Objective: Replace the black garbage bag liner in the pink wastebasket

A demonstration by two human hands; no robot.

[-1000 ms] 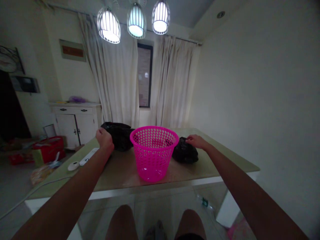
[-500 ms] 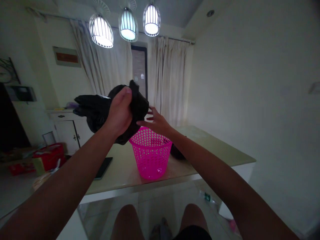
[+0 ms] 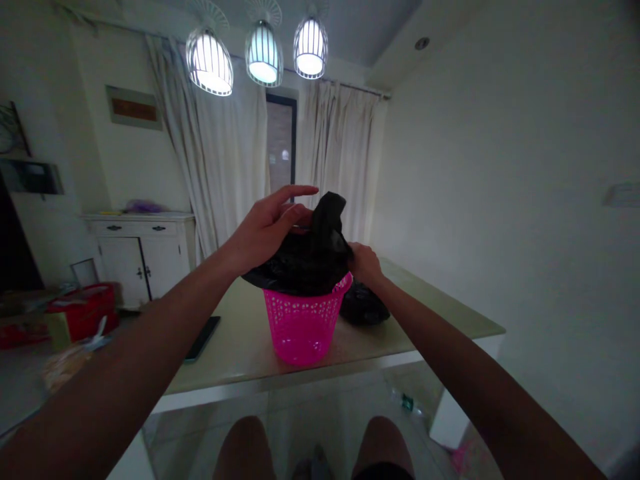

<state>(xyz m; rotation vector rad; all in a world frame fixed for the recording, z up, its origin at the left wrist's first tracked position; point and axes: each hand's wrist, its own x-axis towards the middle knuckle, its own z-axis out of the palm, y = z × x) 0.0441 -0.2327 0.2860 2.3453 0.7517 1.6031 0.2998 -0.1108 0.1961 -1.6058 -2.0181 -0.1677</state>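
A pink perforated plastic basket (image 3: 300, 325) stands on the pale table (image 3: 430, 313). A crumpled black plastic bag (image 3: 305, 257) lies over its mouth, one corner sticking up. My left hand (image 3: 265, 227) sits on the bag's top left, thumb and lower fingers pinching it while the index finger points out. My right hand (image 3: 366, 261) grips the bag's right edge at the basket rim. A second black bag (image 3: 364, 308) lies bunched on the table just right of the basket.
A dark flat phone-like object (image 3: 203, 338) lies on the table's left part. A white cabinet (image 3: 140, 253) stands at the left wall, red boxes (image 3: 83, 310) on the floor beside it. Three lamps (image 3: 263, 50) hang overhead. My knees (image 3: 310, 447) are below the table edge.
My left hand lifted a black bag off the table, then brought it down onto the basket's mouth. My right hand left the other bag and took hold of this one's right edge.
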